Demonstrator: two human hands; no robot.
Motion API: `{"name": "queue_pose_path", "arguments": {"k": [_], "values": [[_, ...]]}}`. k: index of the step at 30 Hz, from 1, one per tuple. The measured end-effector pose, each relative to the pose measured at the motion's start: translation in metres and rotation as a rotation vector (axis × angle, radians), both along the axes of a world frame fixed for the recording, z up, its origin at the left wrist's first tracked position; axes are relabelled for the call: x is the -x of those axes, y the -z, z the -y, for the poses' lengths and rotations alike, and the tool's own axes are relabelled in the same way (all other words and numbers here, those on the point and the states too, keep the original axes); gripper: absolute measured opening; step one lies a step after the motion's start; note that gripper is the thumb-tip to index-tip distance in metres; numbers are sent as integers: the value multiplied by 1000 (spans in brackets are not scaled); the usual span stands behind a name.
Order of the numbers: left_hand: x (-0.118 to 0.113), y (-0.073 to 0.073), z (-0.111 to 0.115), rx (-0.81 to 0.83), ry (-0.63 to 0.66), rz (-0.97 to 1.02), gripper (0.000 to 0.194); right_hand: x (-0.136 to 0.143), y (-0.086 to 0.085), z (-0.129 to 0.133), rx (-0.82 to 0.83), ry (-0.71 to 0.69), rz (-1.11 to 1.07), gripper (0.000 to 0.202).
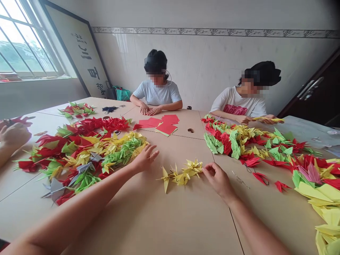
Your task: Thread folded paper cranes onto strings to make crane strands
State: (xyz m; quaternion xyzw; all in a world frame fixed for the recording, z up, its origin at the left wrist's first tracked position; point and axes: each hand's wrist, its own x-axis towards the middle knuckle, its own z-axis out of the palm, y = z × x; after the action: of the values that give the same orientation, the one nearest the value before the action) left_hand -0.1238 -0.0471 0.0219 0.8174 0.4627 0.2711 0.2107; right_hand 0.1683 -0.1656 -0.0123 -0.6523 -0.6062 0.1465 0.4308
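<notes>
A short string of yellow folded paper cranes (183, 176) lies on the table between my hands. My right hand (218, 179) is at its right end, with thumb and fingers closed on the edge of the last crane; the exact grip is partly hidden. My left hand (145, 158) holds nothing. Its fingers are apart, stretched toward the right, beside the large heap of strung cranes. Green cranes (126, 150) and yellow cranes (91, 156) in that heap lie nearest to it, with red cranes (103, 124) farther back.
More strung cranes (230, 141) cover the right side, with loose red cranes (281, 186) and thin wire pieces (241, 180) nearby. Red paper squares (167, 125) lie before a person (160, 94) pressing paper. Another person (241, 101) holds yellow strips. Someone's hand (16, 134) shows at left.
</notes>
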Motion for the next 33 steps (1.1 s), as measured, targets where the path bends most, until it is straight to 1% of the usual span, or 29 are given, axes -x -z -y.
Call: {"name": "queue_pose_path", "arguments": {"k": [1,2,4,5,6,7,8,10,12,14,17,19,21,22,24,26,27,30,32,33], "values": [[-3,-3,11,21,17,-20,52,-1,0,0,-26,-10,4,13],[-6,-5,23,50,71,-56,53,-2,0,0,-48,-41,17,20],[-12,-8,46,79,225,-108,58,-2,2,0,-63,-141,78,41],[-16,-8,56,64,301,-140,63,-1,3,0,-59,-188,125,49],[-19,-7,64,43,348,-169,68,0,5,0,-56,-221,173,52],[-22,-5,68,35,383,-198,70,1,6,-1,-55,-237,214,52],[-25,-2,70,23,369,-197,64,3,7,-1,-61,-247,242,49],[-31,3,65,3,345,-172,43,5,7,-2,-73,-250,253,38],[-34,7,52,-6,293,-139,35,7,5,-1,-55,-237,232,28],[-36,9,36,11,255,-150,34,7,2,0,-36,-213,214,19],[-37,9,13,-46,178,-188,32,5,-5,4,-64,-182,177,9],[-38,10,2,-99,125,-208,32,3,-9,6,-99,-154,107,9],[-40,12,-5,-164,89,-213,36,2,-10,7,-128,-129,42,15],[-40,12,-7,-196,76,-220,40,2,-9,7,-140,-129,30,20],[-42,9,-5,-267,56,-243,48,1,-6,5,-140,-165,75,32],[-44,3,3,-356,49,-273,52,2,-2,1,-109,-228,164,43],[-46,-1,9,-402,71,-286,52,3,1,0,-91,-254,204,45],[-51,-11,26,-483,177,-301,51,6,4,-3,-42,-285,247,35],[-54,-12,33,-501,272,-332,46,7,4,-3,-20,-275,214,28],[-56,-11,34,-509,296,-347,43,8,2,-2,-17,-264,191,26]]}}
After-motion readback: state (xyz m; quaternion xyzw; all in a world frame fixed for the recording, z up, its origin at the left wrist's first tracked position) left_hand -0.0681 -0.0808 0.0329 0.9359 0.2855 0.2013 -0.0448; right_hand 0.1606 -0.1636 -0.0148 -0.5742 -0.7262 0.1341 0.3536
